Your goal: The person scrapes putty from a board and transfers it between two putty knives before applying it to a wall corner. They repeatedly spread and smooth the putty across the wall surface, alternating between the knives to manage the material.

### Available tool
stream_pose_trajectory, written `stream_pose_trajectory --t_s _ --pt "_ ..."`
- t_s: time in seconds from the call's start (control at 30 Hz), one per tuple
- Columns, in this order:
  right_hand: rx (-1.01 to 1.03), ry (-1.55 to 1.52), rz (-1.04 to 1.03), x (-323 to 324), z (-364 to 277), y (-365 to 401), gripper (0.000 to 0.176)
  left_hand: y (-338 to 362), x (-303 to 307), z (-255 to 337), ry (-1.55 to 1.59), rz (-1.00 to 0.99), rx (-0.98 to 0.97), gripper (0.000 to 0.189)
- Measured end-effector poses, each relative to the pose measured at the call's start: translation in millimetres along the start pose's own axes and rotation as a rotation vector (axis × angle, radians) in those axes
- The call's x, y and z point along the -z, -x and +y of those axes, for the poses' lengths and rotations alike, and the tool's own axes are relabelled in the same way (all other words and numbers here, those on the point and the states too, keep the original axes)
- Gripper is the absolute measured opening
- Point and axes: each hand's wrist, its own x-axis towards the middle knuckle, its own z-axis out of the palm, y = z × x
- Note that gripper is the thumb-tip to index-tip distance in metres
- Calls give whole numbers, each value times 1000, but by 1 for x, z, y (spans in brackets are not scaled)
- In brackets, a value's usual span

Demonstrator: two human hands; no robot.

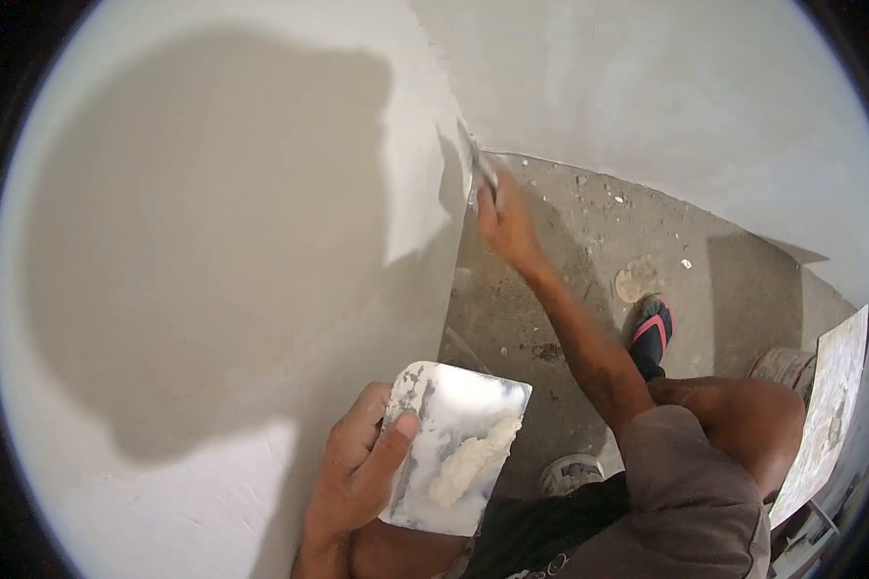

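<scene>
My left hand (pixel 357 473) grips a flat metal plaster blade (pixel 459 434) by its left edge; a lump of white putty lies on its face. My right hand (pixel 505 222) reaches far down and forward, holding a putty knife (pixel 478 164) whose blade presses against the white wall (pixel 212 241) near the inner corner, just above the floor. My bent knee and brown shorts (pixel 695 473) fill the lower right.
A second white wall (pixel 666 87) meets the first at the corner. The bare concrete floor (pixel 570 280) is littered with plaster crumbs. My foot wears a black and red sandal (pixel 652 333). A smeared board (pixel 830 405) and a bucket (pixel 782 367) stand at the right.
</scene>
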Motion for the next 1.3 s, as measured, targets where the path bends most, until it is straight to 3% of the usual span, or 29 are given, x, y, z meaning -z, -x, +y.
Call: stream_pose_trajectory --t_s 0.07,0.17,0.23,0.47,0.87,1.07,1.2,1.23,1.3 --pt "-17 -70 47 -5 12 -42 45 -3 2 2 17 -7 2 25" --pt "153 46 87 -18 30 -83 38 0 0 1 61 20 24 28" --pt "137 33 84 -24 35 -92 39 1 -1 3 38 40 64 34" --pt "202 58 85 -40 48 -96 45 0 0 4 68 9 70 26" --pt "244 11 -57 -58 -15 56 65 -2 -5 4 30 -19 -1 25" --pt "174 -94 -305 -15 -10 79 56 0 -1 2 59 -15 50 22" --pt "91 70 77 -3 -3 -5 35 2 -5 5 26 18 64 33" --pt "87 39 89 -5 4 -27 35 2 -5 5 11 26 62 39" --pt "107 31 104 -12 17 -65 35 0 -4 8 60 7 56 29"
